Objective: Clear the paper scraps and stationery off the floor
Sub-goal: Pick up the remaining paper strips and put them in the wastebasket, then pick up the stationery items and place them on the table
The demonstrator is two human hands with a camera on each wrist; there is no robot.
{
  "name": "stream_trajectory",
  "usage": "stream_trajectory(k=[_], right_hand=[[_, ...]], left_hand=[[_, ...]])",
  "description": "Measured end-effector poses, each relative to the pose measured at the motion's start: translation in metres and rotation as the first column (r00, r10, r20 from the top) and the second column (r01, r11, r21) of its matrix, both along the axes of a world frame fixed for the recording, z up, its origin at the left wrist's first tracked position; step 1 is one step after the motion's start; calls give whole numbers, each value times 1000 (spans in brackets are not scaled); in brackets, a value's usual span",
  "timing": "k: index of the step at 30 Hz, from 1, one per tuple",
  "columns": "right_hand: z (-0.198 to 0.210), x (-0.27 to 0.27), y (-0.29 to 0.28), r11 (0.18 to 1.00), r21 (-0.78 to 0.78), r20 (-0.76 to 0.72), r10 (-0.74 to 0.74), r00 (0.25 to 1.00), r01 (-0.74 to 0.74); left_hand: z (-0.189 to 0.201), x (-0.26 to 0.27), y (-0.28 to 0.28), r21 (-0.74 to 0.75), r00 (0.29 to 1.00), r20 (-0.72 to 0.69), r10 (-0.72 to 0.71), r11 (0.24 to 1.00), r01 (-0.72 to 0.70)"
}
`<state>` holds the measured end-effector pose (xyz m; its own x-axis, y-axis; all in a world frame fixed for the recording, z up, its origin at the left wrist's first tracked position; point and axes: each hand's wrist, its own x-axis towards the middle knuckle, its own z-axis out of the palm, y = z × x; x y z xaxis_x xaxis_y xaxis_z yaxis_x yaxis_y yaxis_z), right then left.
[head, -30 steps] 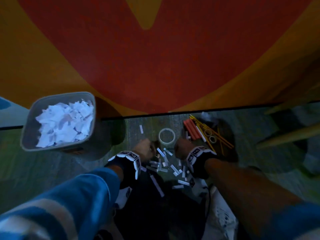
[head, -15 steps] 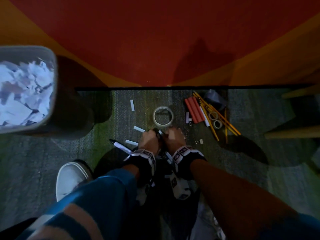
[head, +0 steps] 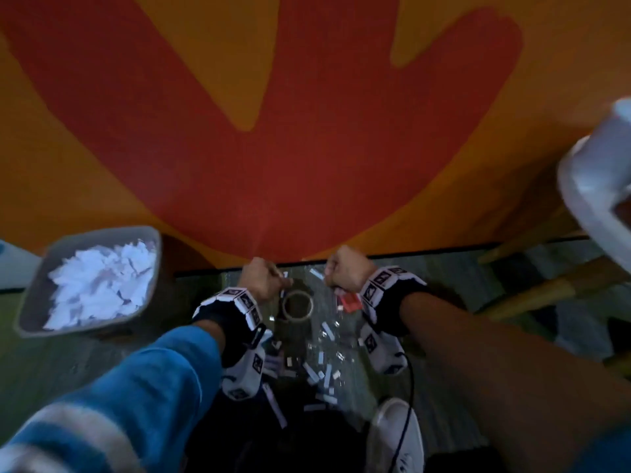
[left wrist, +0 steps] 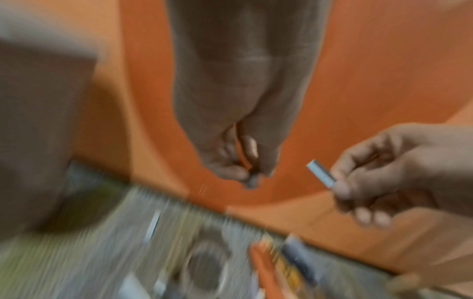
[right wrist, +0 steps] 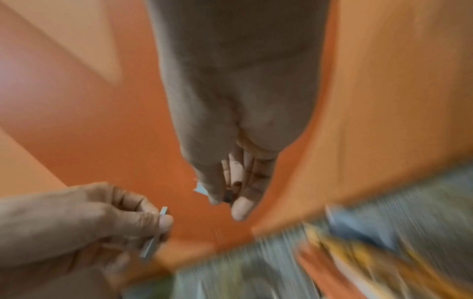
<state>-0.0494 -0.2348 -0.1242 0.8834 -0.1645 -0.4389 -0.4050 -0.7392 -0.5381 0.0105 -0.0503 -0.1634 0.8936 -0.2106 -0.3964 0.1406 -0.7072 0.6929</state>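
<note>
Both hands have lifted off the floor: left hand (head: 263, 279) pinches a paper strip (right wrist: 153, 232), right hand (head: 346, 269) another strip (left wrist: 321, 177). Bin (head: 34, 302) far left; thin strips could slip out mid-carry w/ fast swing.

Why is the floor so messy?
White paper scraps lie scattered on the carpet by a tape roll, not in the grey bin. Each hand, left hand and right hand, pinches a scrap.
</note>
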Motion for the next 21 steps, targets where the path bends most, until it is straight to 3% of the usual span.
stream_trajectory(k=[5,9,14,17,21], right_hand=[[115,-32,-18,998,21,240,-66,969,62],[185,-68,-33,989,-5,442,-131,887,149],[258,-115,-57,971,4,557,-199,806,237],[282,-143,-88,947,52,638,-275,719,316],[277,-186,-137,873,98,719,-393,573,477]], left_hand=[[110,-15,-18,-297,994,95,49,955,-18],[192,-40,-50,-431,976,220,-6,896,103],[269,-89,-93,-571,928,373,5,789,226],[294,-113,-129,-616,906,424,7,736,282],[304,-141,-188,-603,870,489,-65,696,391]])
